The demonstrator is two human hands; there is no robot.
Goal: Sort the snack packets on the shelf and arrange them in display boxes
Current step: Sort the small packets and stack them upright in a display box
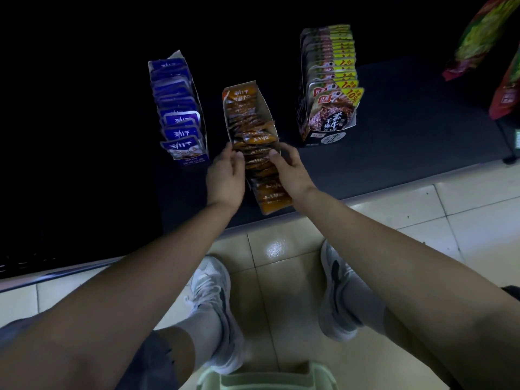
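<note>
The orange snack packets were seen in the head view as a long row, standing on edge. The far part of the row was kept inside an open orange display box, while the near part was stretched out past the box front, almost to the edge of the dark shelf. The row was grasped from both sides near the box front: the left hand was curled against its left side and the right hand against its right side. A blue display box filled with blue packets was placed to the left. A third box with brown and yellow packets was placed to the right, and both were apart from the orange one. Large bags were seen at the far right edge. Below the shelf, a tiled floor and white shoes were visible.
</note>
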